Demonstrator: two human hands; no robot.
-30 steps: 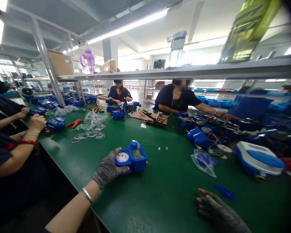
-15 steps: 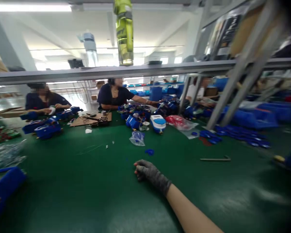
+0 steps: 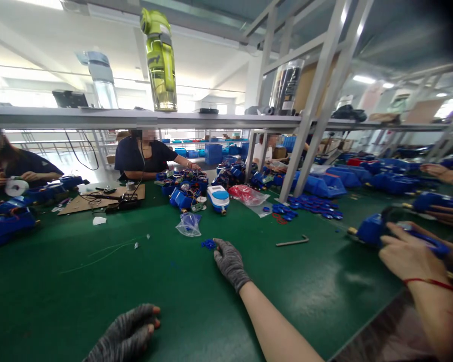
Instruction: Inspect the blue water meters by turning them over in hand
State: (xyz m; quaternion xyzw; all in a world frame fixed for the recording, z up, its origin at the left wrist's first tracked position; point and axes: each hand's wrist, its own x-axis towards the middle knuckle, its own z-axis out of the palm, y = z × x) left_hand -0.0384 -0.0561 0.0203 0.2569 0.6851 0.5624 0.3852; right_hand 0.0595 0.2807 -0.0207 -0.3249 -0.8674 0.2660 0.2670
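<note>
My right hand (image 3: 230, 264), in a grey fingerless glove, reaches out over the green table. Its fingertips are at the edge of a small cluster of blue plastic pieces (image 3: 208, 244); the fingers are stretched out, and nothing shows gripped in them. Lower left, my left hand (image 3: 126, 334) wears a matching glove and hovers over or rests on the table, fingers apart and holding nothing. Beyond the blue pieces lie a clear plastic bag (image 3: 189, 224) with blue contents and a white-and-blue device (image 3: 218, 199).
A hex key (image 3: 292, 241) lies to the right. At the right edge, a co-worker's hands (image 3: 411, 251) handle a blue housing. Blue units with wires (image 3: 183, 188) are heaped ahead, beside a red bag (image 3: 249, 194). Metal posts (image 3: 302, 151) and a shelf (image 3: 219, 119) rise beyond.
My right hand has moved forward to the blue pieces, its fingers straightening. My left hand has come into view. The view has turned right, bringing the co-worker's hands in.
</note>
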